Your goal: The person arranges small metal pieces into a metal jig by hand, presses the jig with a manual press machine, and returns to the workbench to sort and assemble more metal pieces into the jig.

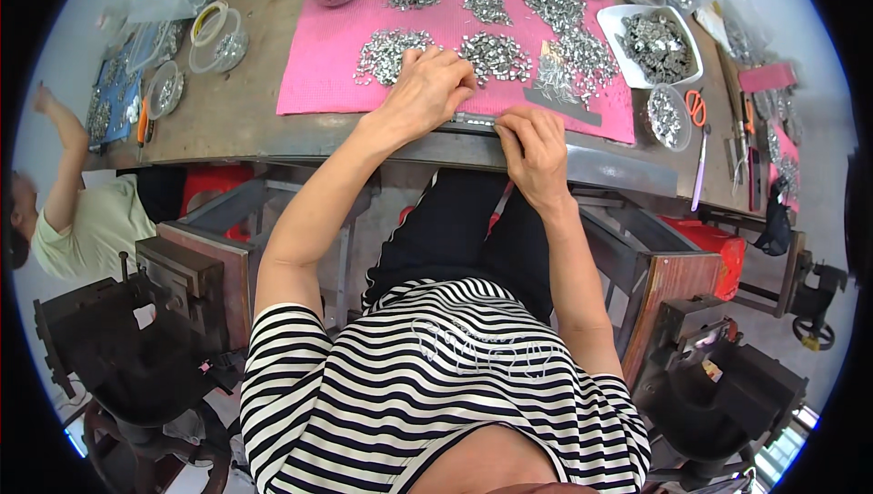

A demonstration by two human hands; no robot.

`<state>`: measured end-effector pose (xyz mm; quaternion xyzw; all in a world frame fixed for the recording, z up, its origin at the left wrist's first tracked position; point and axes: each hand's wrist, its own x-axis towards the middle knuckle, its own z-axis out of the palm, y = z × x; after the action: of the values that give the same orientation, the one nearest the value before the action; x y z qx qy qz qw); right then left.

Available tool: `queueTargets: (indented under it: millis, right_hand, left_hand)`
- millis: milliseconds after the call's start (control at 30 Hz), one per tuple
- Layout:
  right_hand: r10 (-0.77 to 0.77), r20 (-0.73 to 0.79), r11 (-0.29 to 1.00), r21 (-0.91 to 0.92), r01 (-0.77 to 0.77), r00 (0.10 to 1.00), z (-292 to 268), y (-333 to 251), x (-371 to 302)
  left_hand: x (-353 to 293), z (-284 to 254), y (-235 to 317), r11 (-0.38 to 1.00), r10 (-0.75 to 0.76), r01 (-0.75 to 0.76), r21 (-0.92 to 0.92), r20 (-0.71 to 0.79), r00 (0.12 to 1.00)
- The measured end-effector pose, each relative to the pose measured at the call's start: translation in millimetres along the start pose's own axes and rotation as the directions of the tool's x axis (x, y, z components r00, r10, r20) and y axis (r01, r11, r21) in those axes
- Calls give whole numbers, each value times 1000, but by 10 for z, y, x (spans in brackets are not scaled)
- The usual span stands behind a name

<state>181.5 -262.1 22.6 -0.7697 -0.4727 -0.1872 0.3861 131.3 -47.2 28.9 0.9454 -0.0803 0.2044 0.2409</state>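
"Pink textured sheeting (314, 75) is being seen on the brown worktop (245, 66). Where is the left hand (423, 89) being held?"

"At the near side of a loose heap of small silver metal pieces (386, 53), which is partly being covered by it. The fingers are being curled down, with their tips hidden."

"Is anything being gripped there?"

"That cannot be told."

"And the right hand (536, 144)?"

"It is being held at the right end of a narrow grey metal strip (476, 119), by which a row of shiny bits is being carried along the worktop's near edge. Thumb and fingers are being drawn close, a narrow grip, but whether anything is being pinched cannot be made out."

"What is being shown farther right?"

"Thin silver pin-like pieces (555, 80) are being displayed on the sheeting. Beyond, a white square plastic tray (607, 23) is being filled by grey metal parts (657, 46); near it, an orange-handled tool (697, 107) is being supported by the worktop."
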Motion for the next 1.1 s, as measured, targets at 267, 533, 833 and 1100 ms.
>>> queueTargets:
  millis: [267,533,833,1100]
  right_hand:
    - [488,-16,805,395,-443,873,-148,228,-169]
    - [546,-81,768,447,-459,834,-84,279,-201]
    - [509,-103,806,406,-431,855,-111,240,-183]
    - [507,-113,810,400,-428,854,-115,248,-171]
  left_hand:
    - [-5,10,88,1000,14,-14,-13,1,1000]
    - [-134,169,574,900,-159,123,-417,-51,986]
    - [-153,275,575,961,-48,-3,-276,-180,982]
    - [-187,276,650,986,-30,-2,-165,-189,981]
